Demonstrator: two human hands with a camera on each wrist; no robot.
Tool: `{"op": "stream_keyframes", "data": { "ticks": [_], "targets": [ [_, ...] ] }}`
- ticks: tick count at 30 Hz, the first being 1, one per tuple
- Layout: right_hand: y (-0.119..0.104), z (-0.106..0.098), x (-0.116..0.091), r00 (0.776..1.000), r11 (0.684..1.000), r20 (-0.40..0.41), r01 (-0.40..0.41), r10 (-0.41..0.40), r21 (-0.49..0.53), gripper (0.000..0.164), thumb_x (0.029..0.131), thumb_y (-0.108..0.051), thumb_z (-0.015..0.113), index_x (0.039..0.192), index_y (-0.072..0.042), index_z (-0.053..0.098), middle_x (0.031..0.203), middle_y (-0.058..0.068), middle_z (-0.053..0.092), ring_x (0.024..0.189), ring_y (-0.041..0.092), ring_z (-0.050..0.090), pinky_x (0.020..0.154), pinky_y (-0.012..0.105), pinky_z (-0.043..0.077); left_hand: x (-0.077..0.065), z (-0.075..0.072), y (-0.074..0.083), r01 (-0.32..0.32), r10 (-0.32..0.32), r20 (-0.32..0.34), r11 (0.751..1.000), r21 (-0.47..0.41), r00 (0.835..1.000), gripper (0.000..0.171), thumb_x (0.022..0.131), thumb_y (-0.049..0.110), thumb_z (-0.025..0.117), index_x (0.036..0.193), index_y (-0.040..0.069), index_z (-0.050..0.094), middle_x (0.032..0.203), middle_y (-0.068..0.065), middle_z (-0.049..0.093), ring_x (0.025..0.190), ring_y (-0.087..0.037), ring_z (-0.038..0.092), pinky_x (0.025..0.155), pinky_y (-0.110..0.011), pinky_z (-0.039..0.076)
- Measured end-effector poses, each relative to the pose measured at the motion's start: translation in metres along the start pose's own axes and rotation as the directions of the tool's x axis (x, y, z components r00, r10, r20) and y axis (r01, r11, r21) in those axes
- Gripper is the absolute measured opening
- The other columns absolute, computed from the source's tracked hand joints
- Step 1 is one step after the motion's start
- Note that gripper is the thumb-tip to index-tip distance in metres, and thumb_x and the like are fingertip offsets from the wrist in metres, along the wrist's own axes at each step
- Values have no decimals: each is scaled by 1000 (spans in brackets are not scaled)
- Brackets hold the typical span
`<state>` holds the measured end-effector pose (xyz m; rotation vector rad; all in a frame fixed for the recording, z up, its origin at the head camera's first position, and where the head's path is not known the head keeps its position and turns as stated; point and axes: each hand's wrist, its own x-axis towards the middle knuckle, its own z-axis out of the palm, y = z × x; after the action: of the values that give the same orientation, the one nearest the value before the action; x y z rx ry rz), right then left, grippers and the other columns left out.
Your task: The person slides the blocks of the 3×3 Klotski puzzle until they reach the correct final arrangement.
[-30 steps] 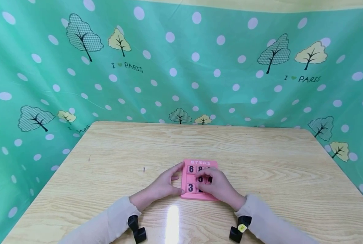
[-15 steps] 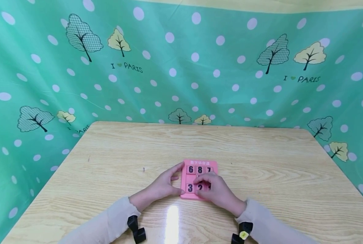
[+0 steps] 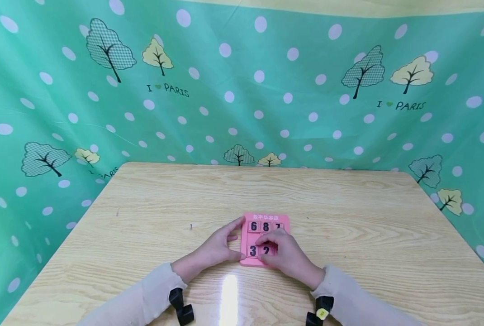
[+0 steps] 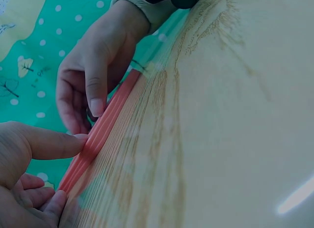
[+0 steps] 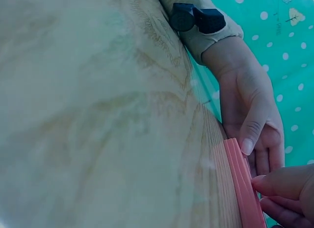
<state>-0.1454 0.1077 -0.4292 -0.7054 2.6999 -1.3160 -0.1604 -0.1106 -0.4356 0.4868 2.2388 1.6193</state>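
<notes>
A pink sliding number puzzle point(image 3: 266, 218) lies flat on the table, with white characters along its top. Tiles 6 point(image 3: 253, 227), 8 point(image 3: 265, 227) and part of 7 show in the upper row; 3 point(image 3: 252, 251) and 2 point(image 3: 266, 250) show in the lower one. At the left of the middle row is a gap. My left hand point(image 3: 215, 248) holds the puzzle's left side, index finger near the upper corner, thumb at the lower. Over the tiles, my right hand point(image 3: 288, 254) has its bent index finger and thumb at the middle and lower rows, hiding the tiles at the right.
The wood-grain table point(image 3: 177, 194) carries a bright light reflection in front of the puzzle. A green dotted curtain point(image 3: 209, 113) with printed trees hangs behind it. Black wrist cameras point(image 3: 185, 312) sit on both sleeves.
My right hand has moved slightly down and left over the tiles, uncovering 8 and part of 7 and covering most of 5 and 4. The left hand stays put.
</notes>
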Motion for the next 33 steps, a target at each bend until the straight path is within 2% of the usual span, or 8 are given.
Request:
{"op": "stream_keyframes", "data": {
  "ticks": [10, 16, 26, 33],
  "targets": [
    [1, 1, 5, 1000, 1000, -8, 16, -16, -11, 25, 72, -5, 76, 95, -13, 71, 96, -3, 61, 93, 13, 53, 84, 29, 50, 0, 0, -1, -9, 9, 1, 1000, -1, 1000, 95, 69, -1, 74, 149, 5, 23, 151, -16, 30, 128, -38, 40, 109, -46, 35],
    [2, 0, 9, 1000, 1000, -11, -7, 7, -8, 25, 73, -4, 75, 96, -13, 70, 97, -3, 62, 93, 13, 52, 83, 30, 48, -1, 0, 0, -1, 1, 1, 1000, -12, 1000, 95, 69, 1, 75, 149, 5, 24, 151, -18, 29, 129, -39, 39, 109, -47, 34],
    [6, -2, 20, 999, 1000, -47, 25, -24, 12, 24, 75, -4, 74, 98, -11, 71, 100, -1, 66, 100, 18, 56, 90, 40, 49, -2, 0, 2, 1, -1, 7, 1000, 0, 1000, 94, 71, 1, 75, 149, 5, 23, 151, -16, 29, 129, -37, 39, 109, -44, 35],
    [7, -3, 22, 999, 1000, -52, 7, -6, 15, 22, 77, -5, 74, 98, -11, 71, 98, -2, 65, 98, 17, 56, 88, 37, 49, -1, 0, 4, -4, 4, 6, 1000, -4, 1000, 93, 72, 2, 75, 149, 5, 23, 151, -16, 29, 129, -37, 39, 109, -46, 34]
  ]
}}
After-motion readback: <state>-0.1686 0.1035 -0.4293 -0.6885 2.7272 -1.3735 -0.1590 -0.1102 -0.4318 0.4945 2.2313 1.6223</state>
